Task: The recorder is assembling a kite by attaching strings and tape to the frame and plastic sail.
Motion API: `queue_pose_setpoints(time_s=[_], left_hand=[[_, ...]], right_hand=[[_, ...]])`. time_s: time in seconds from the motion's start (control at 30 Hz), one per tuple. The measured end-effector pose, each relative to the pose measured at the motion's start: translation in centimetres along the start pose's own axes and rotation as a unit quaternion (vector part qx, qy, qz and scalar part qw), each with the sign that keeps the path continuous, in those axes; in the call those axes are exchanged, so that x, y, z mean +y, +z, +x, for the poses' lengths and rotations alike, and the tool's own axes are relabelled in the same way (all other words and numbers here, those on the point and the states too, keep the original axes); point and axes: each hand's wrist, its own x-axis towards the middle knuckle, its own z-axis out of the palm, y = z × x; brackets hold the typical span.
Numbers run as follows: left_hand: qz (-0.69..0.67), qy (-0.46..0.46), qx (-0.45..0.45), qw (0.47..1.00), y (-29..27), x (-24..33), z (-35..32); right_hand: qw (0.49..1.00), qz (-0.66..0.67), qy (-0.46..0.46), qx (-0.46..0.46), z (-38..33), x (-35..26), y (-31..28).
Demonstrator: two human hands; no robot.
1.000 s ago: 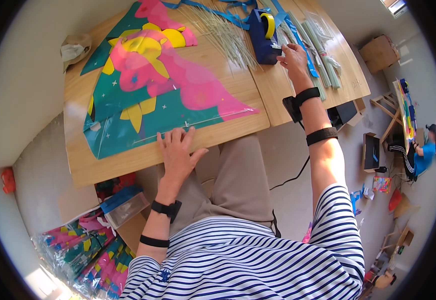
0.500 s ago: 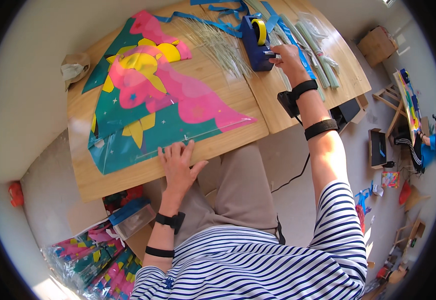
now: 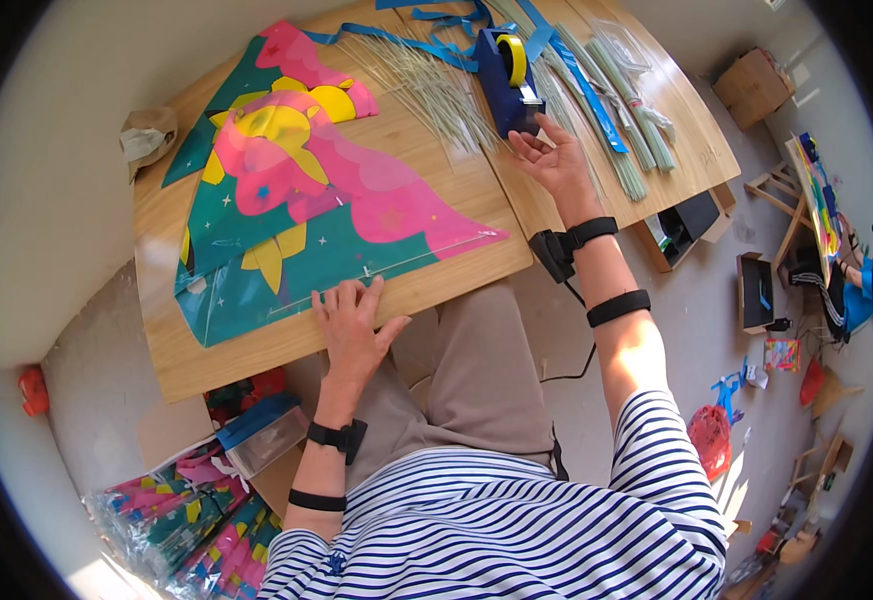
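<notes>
A fabric piece (image 3: 397, 215) printed in pink, green and yellow, which looks like a kite sail, lies flat on the wooden table. A thin pale rod (image 3: 412, 262) runs along its near edge. My left hand (image 3: 354, 325) rests on that edge, fingers stretched out and thumb apart. Just short of a dark blue tape dispenser (image 3: 502, 85) with a yellow-cored roll (image 3: 514, 60), my right hand (image 3: 562, 170) is raised with its fingers spread. Whether a bit of clear tape clings to those fingertips, I cannot make out.
Loose thin rods (image 3: 432, 95) lie beyond the fabric, beside blue ribbon (image 3: 437, 55). Bundled rods (image 3: 637, 130) stretch along the table's right part. A paper bag (image 3: 149, 138) stands at the left edge. Below left are wrapped printed pieces (image 3: 192, 530); an open box (image 3: 685, 235) sits right.
My right hand has drawn back from the dispenser's cutting end toward me, and its fingers have spread. My left hand stays on the fabric's near edge.
</notes>
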Motion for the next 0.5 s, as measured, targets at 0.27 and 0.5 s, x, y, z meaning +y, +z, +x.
queue_pose_setpoints(time_s=[0.27, 0.5], left_hand=[[0.001, -0.002, 0.002, 1.0, 0.1, -0.2, -0.1], [0.001, 0.004, 0.008, 1.0, 0.2, -0.1, 0.0]], right_hand=[[0.982, 0.169, 0.049, 0.062, -0.4, 1.2, 0.9], [0.984, 0.161, 0.029, 0.071, 2.7, 1.2, 1.2]])
